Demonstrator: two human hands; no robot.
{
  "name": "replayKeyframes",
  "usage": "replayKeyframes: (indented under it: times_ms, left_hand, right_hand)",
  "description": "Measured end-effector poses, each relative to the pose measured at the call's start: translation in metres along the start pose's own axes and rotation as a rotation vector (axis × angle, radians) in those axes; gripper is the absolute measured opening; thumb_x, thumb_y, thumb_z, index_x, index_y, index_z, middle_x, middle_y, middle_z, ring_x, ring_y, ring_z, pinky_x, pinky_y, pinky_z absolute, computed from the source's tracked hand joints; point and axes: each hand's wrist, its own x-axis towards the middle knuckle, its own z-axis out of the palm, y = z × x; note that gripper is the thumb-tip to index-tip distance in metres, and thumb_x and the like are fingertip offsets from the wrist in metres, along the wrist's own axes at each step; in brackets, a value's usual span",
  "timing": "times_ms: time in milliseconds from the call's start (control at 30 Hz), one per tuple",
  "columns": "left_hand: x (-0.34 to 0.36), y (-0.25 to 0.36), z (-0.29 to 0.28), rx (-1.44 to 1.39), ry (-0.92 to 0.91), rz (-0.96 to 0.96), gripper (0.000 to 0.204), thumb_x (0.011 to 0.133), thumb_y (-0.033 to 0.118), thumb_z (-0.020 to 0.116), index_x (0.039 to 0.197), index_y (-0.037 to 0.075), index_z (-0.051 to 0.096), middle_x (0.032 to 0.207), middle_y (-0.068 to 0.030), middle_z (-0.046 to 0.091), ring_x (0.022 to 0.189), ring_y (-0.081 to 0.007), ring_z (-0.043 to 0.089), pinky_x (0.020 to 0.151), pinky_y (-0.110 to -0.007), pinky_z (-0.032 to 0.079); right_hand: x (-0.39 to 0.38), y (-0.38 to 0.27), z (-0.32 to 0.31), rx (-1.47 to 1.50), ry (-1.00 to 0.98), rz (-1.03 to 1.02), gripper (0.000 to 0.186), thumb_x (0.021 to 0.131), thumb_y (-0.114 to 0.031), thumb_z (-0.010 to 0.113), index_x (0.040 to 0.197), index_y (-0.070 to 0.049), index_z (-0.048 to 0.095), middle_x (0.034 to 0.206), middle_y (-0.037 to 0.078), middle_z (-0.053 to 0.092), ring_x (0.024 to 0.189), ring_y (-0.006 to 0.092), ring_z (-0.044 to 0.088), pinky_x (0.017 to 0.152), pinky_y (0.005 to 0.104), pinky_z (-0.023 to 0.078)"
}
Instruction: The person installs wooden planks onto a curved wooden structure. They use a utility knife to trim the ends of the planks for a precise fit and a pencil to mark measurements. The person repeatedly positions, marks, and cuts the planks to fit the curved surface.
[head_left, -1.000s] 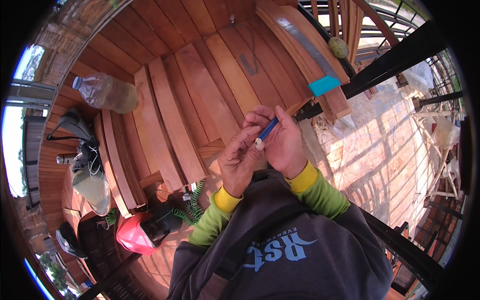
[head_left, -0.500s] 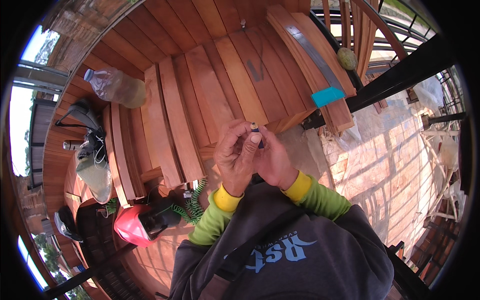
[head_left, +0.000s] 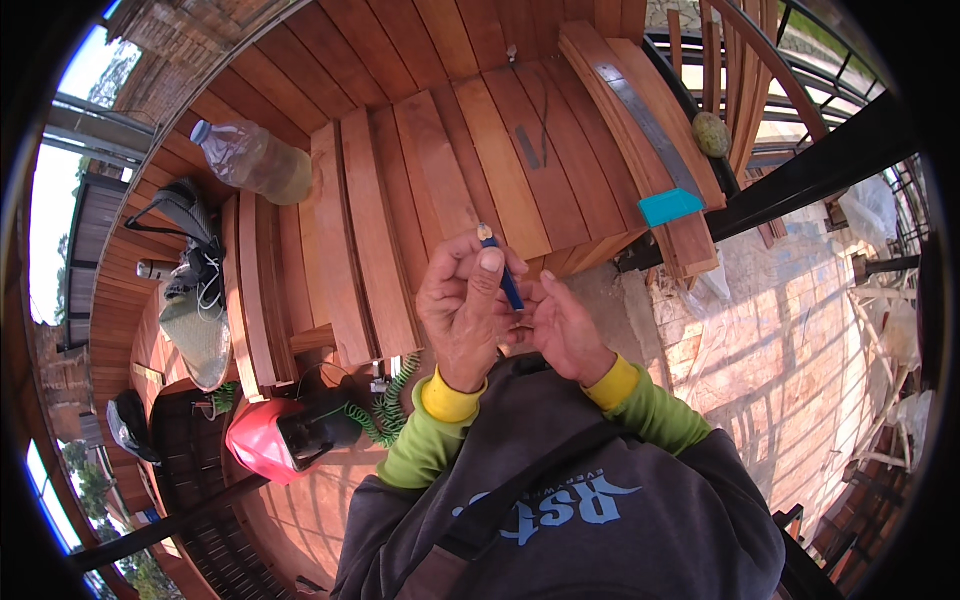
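Note:
My left hand (head_left: pixel 462 305) is closed on a flat blue pencil (head_left: pixel 505 280), held almost upright with its pale wooden tip upward beside my thumb. My right hand (head_left: pixel 560 330) is just right of the pencil's lower end, fingers loosely bent and apart; whether they touch it I cannot tell. Both hands are over the front edge of a bench of reddish wooden planks (head_left: pixel 500 160). A turquoise block (head_left: pixel 668 207) and a long metal strip (head_left: pixel 640 115) lie on planks at the right.
A plastic bottle (head_left: pixel 250 160), loose boards (head_left: pixel 355 240) and a bag with straps (head_left: pixel 190 260) are at the left. Below are a red object (head_left: pixel 268 440) and green coiled hose (head_left: pixel 385 410). A black beam (head_left: pixel 790 160) crosses the right, above a sunlit tiled floor (head_left: pixel 750 370).
My left hand has shifted left and tilted the pencil upright, tip upward. My right hand has dropped slightly and drawn away from the pencil's upper part.

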Motion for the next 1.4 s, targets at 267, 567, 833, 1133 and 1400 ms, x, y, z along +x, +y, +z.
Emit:
replayKeyframes:
  times_ms: [267, 567, 833, 1133, 1400]
  left_hand:
    - [-0.004, 0.005, -0.003, 0.015, 0.017, -0.018, 0.027, 0.093, 0.012, 0.059, 0.116, 0.000, 0.054, 0.093, -0.0087, 0.065, 0.086, -0.0114, 0.059, 0.077, -0.024, 0.047]
    - [-0.005, 0.003, -0.008, -0.001, 0.030, 0.030, 0.025, 0.092, 0.006, 0.059, 0.115, -0.002, 0.055, 0.100, -0.0107, 0.064, 0.096, -0.0144, 0.060, 0.086, -0.026, 0.046]
    - [-0.007, 0.004, -0.012, 0.111, 0.038, 0.103, 0.024, 0.091, 0.001, 0.058, 0.115, -0.002, 0.055, 0.108, -0.0118, 0.063, 0.101, -0.0162, 0.059, 0.091, -0.027, 0.045]
    - [-0.007, 0.000, -0.012, 0.110, 0.018, 0.124, 0.024, 0.091, -0.001, 0.057, 0.114, -0.001, 0.056, 0.111, -0.0131, 0.061, 0.106, -0.0183, 0.058, 0.095, -0.029, 0.043]
    - [-0.009, -0.002, -0.015, 0.021, 0.046, 0.080, 0.023, 0.093, 0.004, 0.056, 0.115, -0.001, 0.054, 0.098, -0.0100, 0.063, 0.091, -0.0160, 0.062, 0.082, -0.028, 0.050]
  right_hand:
    - [0.000, 0.004, -0.008, -0.012, 0.058, -0.006, 0.052, 0.099, -0.048, 0.033, 0.108, -0.004, 0.059, 0.097, 0.007, 0.064, 0.085, 0.0129, 0.057, 0.073, 0.0287, 0.047]
    - [0.007, 0.007, -0.016, -0.042, 0.094, 0.000, 0.049, 0.099, -0.045, 0.035, 0.105, -0.004, 0.060, 0.094, 0.006, 0.064, 0.080, 0.0127, 0.058, 0.068, 0.0272, 0.047]
    - [0.012, 0.008, -0.023, -0.077, 0.108, 0.005, 0.048, 0.100, -0.044, 0.034, 0.105, -0.004, 0.060, 0.092, 0.006, 0.064, 0.078, 0.0119, 0.057, 0.068, 0.0268, 0.047]
    - [0.012, 0.006, -0.026, -0.094, 0.128, 0.001, 0.047, 0.100, -0.043, 0.034, 0.104, -0.004, 0.060, 0.091, 0.005, 0.064, 0.076, 0.0117, 0.056, 0.067, 0.0267, 0.047]
    - [0.021, -0.004, -0.031, -0.223, 0.189, -0.087, 0.040, 0.100, -0.037, 0.040, 0.100, -0.004, 0.061, 0.086, 0.004, 0.064, 0.070, 0.0106, 0.055, 0.061, 0.0262, 0.047]
